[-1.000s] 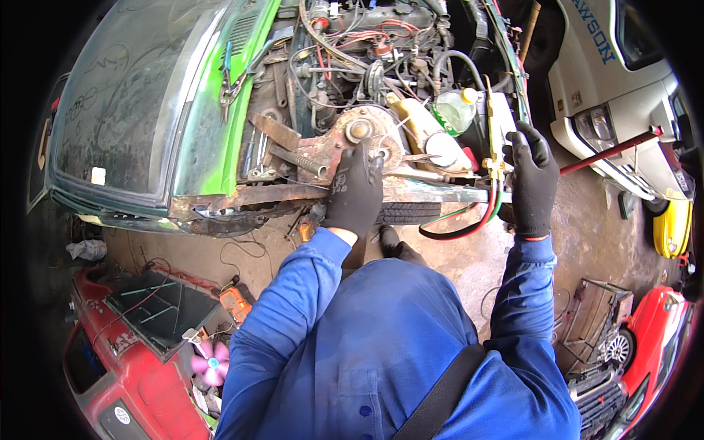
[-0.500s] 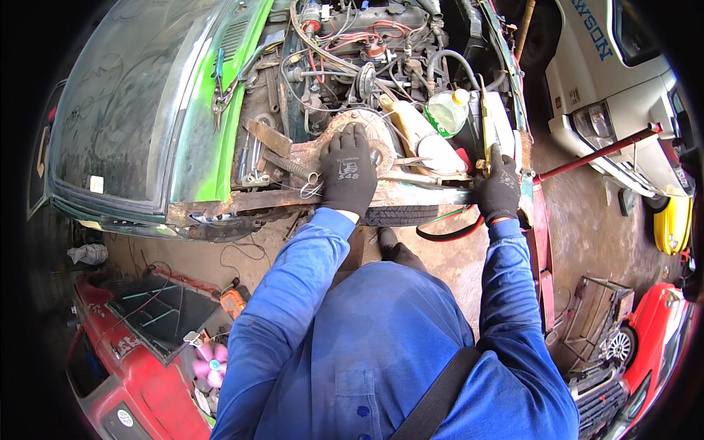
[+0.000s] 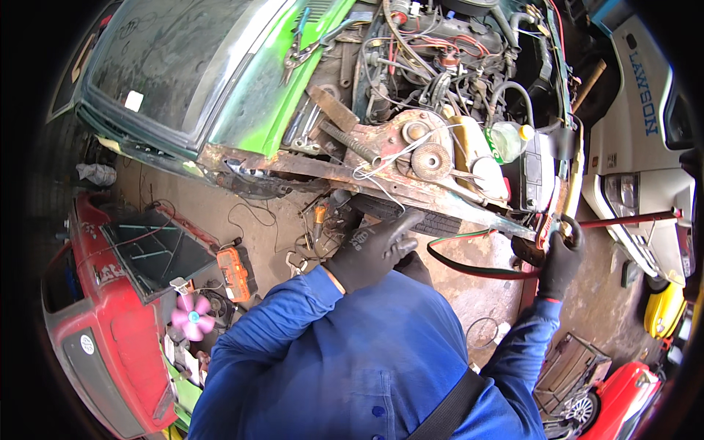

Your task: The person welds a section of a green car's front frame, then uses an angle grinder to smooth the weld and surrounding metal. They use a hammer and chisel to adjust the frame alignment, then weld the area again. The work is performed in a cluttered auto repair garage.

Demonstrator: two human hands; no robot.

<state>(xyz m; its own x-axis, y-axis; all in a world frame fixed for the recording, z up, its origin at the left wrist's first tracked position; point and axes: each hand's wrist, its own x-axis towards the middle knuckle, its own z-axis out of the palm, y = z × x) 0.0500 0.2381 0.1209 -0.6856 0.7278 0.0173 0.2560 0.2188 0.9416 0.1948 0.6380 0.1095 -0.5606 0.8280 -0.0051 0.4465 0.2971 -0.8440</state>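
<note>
My left hand (image 3: 372, 251), in a black glove, hangs before my body, clear of the car's front edge. Its index finger stretches out and the others bend loosely; nothing shows in it. Gloved too, my right hand (image 3: 563, 262) is closed around a gas torch (image 3: 575, 172) with a long yellowish stem pointing away from me. A red and green twin hose (image 3: 469, 270) loops from it beside the front panel (image 3: 469, 209). On the rusty panel lie a round abrasive disc (image 3: 432, 161), a coil spring (image 3: 352, 143) and thin pale wire (image 3: 372, 173).
Behind the panel is the engine bay (image 3: 455, 66), with a plastic bottle (image 3: 506, 141) at its right. Tin snips (image 3: 295, 57) lie on the green cowl. An orange toolbox (image 3: 236, 273) and pink fan (image 3: 193, 317) stand left. A red pole (image 3: 631, 218) juts out at right.
My left hand has come off the engine-bay parts and back toward my body. My right hand has moved right and nearer me with the torch. The view has shifted.
</note>
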